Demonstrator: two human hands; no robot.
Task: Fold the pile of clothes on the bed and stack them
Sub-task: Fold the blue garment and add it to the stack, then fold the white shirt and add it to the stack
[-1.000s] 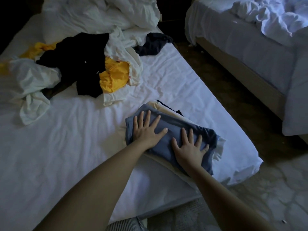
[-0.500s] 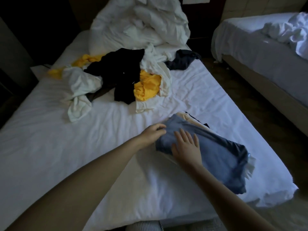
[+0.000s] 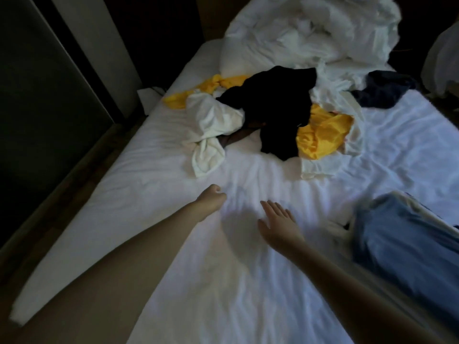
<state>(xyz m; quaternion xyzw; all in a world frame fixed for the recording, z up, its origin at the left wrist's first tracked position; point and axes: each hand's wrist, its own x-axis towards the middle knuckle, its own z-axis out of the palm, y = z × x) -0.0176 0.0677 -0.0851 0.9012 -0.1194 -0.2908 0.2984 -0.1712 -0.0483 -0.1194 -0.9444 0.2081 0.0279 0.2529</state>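
A pile of unfolded clothes lies mid-bed: a black garment, a yellow one, a white one and a dark navy piece. The folded stack, with a blue garment on top, sits at the right edge. My left hand hovers over the bare sheet with fingers curled, holding nothing. My right hand is beside it, fingers straight, empty, well left of the stack. Both hands are short of the pile.
The white bed sheet spreads below my arms. A crumpled white duvet is heaped at the head of the bed. A dark wall and floor strip run along the bed's left side.
Both hands have left the folded blue garment and moved left and forward over the sheet toward the pile. My view has swung left, pushing the stack to the right edge.
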